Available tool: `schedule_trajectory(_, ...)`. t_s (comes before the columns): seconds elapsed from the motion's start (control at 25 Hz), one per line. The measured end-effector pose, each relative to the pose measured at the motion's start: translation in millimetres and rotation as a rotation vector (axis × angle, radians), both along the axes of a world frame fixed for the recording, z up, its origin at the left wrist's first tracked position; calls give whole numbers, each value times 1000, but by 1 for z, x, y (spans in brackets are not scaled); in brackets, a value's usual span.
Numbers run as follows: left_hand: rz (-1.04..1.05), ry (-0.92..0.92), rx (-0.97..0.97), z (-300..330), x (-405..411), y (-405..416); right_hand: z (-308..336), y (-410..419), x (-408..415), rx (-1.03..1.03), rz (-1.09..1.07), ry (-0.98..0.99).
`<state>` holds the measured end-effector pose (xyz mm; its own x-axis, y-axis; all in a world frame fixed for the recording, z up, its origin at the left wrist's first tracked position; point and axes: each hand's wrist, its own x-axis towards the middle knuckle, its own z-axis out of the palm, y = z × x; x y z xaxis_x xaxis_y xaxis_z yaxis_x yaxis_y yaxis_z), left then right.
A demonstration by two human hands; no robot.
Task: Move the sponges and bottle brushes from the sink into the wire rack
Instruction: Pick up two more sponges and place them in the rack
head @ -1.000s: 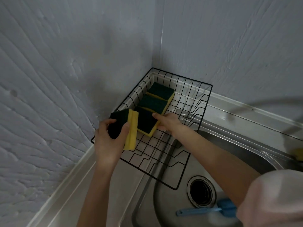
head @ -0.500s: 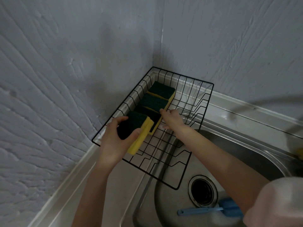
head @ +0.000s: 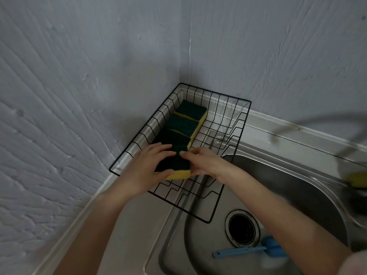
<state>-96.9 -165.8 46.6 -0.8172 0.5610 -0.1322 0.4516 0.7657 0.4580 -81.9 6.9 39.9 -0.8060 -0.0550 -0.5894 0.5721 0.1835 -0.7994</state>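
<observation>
Now, by parts:

Left fingers [head: 165,150]: spread flat across the dark green top of the fourth sponge [head: 174,164], thumb pressed against its yellow near edge; clamped on it from the left.
Left hand [head: 148,167]: palm down over the near-left part of the wire rack [head: 245,120], forearm running down toward the bottom left.
Right fingers [head: 187,153]: curled together against the right end of the same sponge, index tip lying on the green top; whether closed around it or only steadying it, hard to tell.
Right hand [head: 206,162]: just beside the left one, fingertips nearly meeting over the sponge; forearm crossing above the sink [head: 288,175] toward the bottom right.
Fourth sponge: green side up, yellow layer below, lying at the near end of the row inside the rack.
Other sponges: far sponge [head: 191,112], second sponge [head: 183,125], third sponge [head: 174,138], in a line along the rack's left side, each overlapping the next, green sides up.
Wire rack: black, set in the corner where the two grey walls meet, its near corner hanging over the sink basin.
Bottle brush [head: 248,250]: blue, lying in the basin just beside the drain [head: 242,228], well apart from the rack.
Right edge: something yellow [head: 358,178] on the steel surface [head: 129,235] rim, blurred.
</observation>
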Motion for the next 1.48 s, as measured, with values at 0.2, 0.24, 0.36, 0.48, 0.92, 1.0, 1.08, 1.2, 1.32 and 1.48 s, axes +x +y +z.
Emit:
schedule_trajectory(0.2,56,99,38,5,-3,-3,0,-6,-2,-170,-164,-73)
schedule_trajectory(0.24,70,99,45,5,-4,-4,-1,-7,-2,-186,-170,-84)
schedule_trajectory(0.36,102,82,32,0,-1,-8,-6,-15,-4,-205,-149,-132)
schedule_trajectory(0.48,146,33,28,-10,2,-18,-13,-25,-2,-246,-102,-193)
schedule_trajectory(0.92,175,-74,-113,-19,-1,-10,-37,-36,-10,72,14,-65)
schedule_trajectory(1.0,164,-115,-177,-20,1,-6,-40,-38,-10,255,86,22)
schedule_trajectory(1.08,166,-135,-207,-22,3,-4,-40,-38,-9,347,99,69)
schedule_trajectory(1.2,183,-134,-189,-22,4,-3,-37,-38,-8,359,130,69)
schedule_trajectory(1.32,186,-134,-192,-19,5,-1,-31,-35,-5,383,156,65)
schedule_trajectory(1.48,190,-109,-151,-10,9,4,-13,-28,6,494,211,152)
